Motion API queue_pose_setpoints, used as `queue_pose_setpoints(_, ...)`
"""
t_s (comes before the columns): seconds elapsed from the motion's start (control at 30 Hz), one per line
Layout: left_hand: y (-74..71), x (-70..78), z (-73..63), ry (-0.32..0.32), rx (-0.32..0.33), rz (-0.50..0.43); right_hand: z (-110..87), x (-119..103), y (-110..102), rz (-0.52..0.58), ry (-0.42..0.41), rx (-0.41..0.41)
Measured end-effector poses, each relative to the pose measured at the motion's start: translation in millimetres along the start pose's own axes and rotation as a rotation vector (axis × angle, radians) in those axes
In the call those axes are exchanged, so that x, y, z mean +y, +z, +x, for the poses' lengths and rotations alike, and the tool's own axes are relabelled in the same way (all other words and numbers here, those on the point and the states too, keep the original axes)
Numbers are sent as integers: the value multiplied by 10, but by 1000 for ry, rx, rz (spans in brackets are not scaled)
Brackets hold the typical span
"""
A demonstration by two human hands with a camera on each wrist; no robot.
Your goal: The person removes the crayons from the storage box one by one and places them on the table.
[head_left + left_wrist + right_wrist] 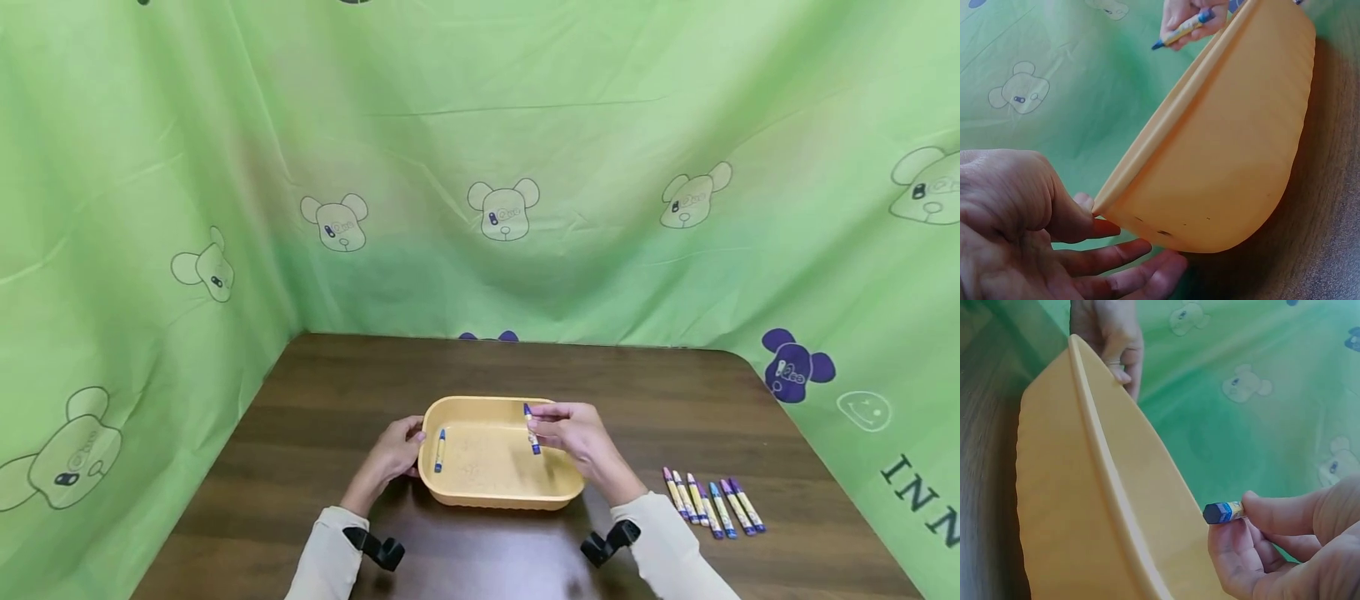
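Observation:
A yellow plastic tray (pixel 483 467) with rounded corners stands on the table. At its left end my left hand (pixel 396 450) grips the rim, thumb (pixel 1084 203) on the edge and fingers against the outer wall. My right hand (pixel 579 433) pinches a dark blue crayon (pixel 532 430) between thumb and fingers, over the tray's right part. In the right wrist view the crayon's flat dark end (pixel 1215 513) points toward the camera. Another blue-tipped crayon (pixel 440 451) lies inside the tray near its left wall.
Several crayons (pixel 712 505) in purple, blue and other colours lie side by side on the brown wooden table (pixel 360 371), right of the tray. Green cloth (pixel 420 275) with bear heads hangs behind and along both sides. Each wrist wears a black camera mount (pixel 375 547).

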State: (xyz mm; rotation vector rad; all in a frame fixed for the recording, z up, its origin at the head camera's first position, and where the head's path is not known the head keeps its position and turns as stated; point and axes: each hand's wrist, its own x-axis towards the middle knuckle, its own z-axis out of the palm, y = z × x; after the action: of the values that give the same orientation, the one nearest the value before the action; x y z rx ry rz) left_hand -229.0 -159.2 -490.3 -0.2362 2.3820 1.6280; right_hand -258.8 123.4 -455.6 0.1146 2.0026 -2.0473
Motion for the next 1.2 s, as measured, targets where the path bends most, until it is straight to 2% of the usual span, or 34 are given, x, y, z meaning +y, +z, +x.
queue_pose_setpoints(0.4,60,-20,-56,-4,-21,4,-252,68,-651,29,0,50)
queue_pose_setpoints(0.77,8,55,-25,-39,-29,-12,-426,70,-1303,99,41,91)
queue_pose_setpoints(1.0,-69,34,-32,-44,7,-12,-449,107,-1598,160,47,77)
queue_pose_setpoints(1.2,-34,15,-26,-43,-14,-9,-595,209,-2057,207,47,65)
